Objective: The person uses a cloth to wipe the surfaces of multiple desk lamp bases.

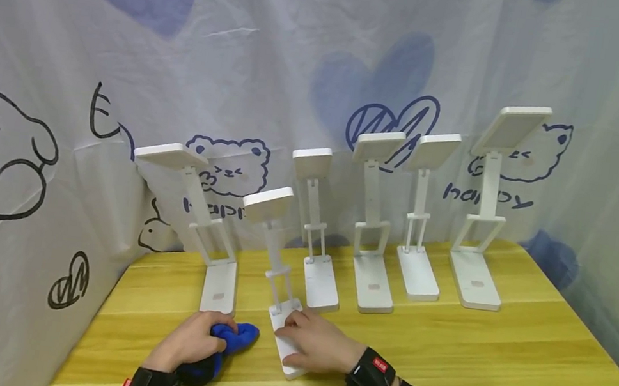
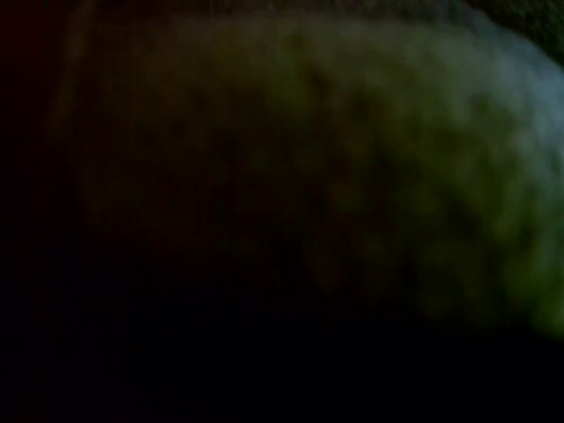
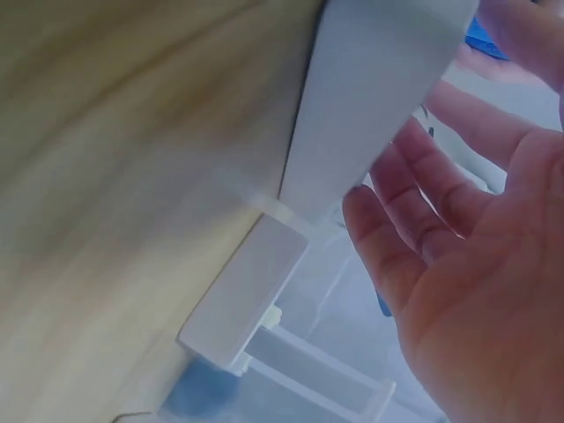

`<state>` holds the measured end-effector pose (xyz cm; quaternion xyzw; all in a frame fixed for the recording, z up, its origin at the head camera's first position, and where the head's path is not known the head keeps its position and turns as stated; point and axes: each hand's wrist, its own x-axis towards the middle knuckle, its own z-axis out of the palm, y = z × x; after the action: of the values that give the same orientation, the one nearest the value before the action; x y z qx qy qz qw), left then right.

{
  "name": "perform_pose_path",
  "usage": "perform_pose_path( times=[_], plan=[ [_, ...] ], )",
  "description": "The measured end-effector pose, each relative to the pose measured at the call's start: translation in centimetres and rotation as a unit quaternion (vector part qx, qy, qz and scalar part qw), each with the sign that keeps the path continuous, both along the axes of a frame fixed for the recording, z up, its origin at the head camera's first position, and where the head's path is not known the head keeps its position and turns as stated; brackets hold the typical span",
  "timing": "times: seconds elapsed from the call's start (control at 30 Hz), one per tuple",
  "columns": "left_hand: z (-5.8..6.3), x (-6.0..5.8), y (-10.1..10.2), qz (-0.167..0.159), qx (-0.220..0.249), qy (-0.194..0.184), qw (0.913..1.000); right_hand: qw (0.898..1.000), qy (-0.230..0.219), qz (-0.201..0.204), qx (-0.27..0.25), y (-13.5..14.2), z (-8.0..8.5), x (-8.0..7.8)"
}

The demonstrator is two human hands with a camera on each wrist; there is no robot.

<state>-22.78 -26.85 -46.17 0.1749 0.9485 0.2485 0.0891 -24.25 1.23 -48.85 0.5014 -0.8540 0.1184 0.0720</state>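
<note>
A crumpled blue cloth [image 1: 236,337] is bunched in my left hand [image 1: 191,341], low over the table. The hand is just in front of the leftmost lamp's base. My right hand [image 1: 320,344] holds the base of a white desk lamp [image 1: 286,345], its thumb toward the near end and its fingers bent over the top. This lamp stands upright, its arm raised and its flat head [image 1: 269,204] tilted. The right wrist view shows the fingers [image 3: 388,238] against the side of the white base [image 3: 370,97]. The left wrist view is nearly black.
Other white desk lamps stand unfolded along the back: one at left [image 1: 219,288], several from the middle [image 1: 372,284] to the right [image 1: 474,281]. The wood-grain table [image 1: 440,357] meets a printed cloth backdrop [image 1: 276,86] behind and at both sides.
</note>
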Motion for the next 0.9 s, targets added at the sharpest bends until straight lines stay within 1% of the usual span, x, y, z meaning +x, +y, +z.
perform_pose_path(
  times=[0.17,0.2,0.27,0.33,0.4,0.47,0.5,0.57,0.6,0.63,0.7,0.8,0.87,0.9],
  plan=[
    [0.0,0.0,0.0,0.001,0.000,0.005,1.0000,1.000,0.002,0.012,0.005,0.6,0.3,0.1],
    [0.0,0.0,0.0,0.001,-0.002,0.006,1.0000,1.000,-0.003,0.011,0.001,0.6,0.3,0.1],
    [0.0,0.0,0.0,0.001,-0.005,0.010,0.9999,0.999,-0.029,0.002,-0.016,0.6,0.4,0.1],
    [-0.1,0.0,0.0,0.001,-0.009,0.011,0.9999,0.995,-0.076,-0.021,-0.057,0.5,0.6,-0.2],
    [-0.1,0.0,0.0,0.000,-0.011,0.013,0.9999,0.985,-0.114,-0.059,-0.117,0.4,0.9,-0.5],
    [-0.2,-0.1,0.1,-0.003,-0.014,0.013,0.9998,0.968,-0.131,-0.106,-0.186,0.4,1.3,-0.8],
    [-0.3,-0.1,0.1,-0.004,-0.015,0.012,0.9998,0.959,-0.129,-0.129,-0.216,0.5,1.4,-1.0],
    [-0.3,-0.1,0.2,-0.006,-0.016,0.013,0.9998,0.945,-0.114,-0.163,-0.260,0.5,1.7,-1.3],
    [-0.3,-0.1,0.2,-0.008,-0.017,0.013,0.9997,0.939,-0.110,-0.173,-0.275,0.5,1.8,-1.3],
    [-0.3,-0.1,0.2,-0.008,-0.018,0.013,0.9997,0.937,-0.107,-0.178,-0.282,0.5,1.9,-1.4],
    [-0.3,-0.1,0.1,-0.008,-0.018,0.013,0.9997,0.936,-0.120,-0.170,-0.285,0.5,2.0,-1.5],
    [-0.2,-0.1,0.1,-0.008,-0.014,0.015,0.9997,0.938,-0.166,-0.133,-0.274,0.3,2.0,-1.5],
    [-0.1,0.0,0.2,-0.007,-0.013,0.018,0.9997,0.937,-0.194,-0.113,-0.268,0.1,1.9,-1.5],
    [-0.1,0.0,0.2,-0.007,-0.013,0.020,0.9997,0.937,-0.200,-0.106,-0.267,0.0,1.8,-1.6]
  ],
)
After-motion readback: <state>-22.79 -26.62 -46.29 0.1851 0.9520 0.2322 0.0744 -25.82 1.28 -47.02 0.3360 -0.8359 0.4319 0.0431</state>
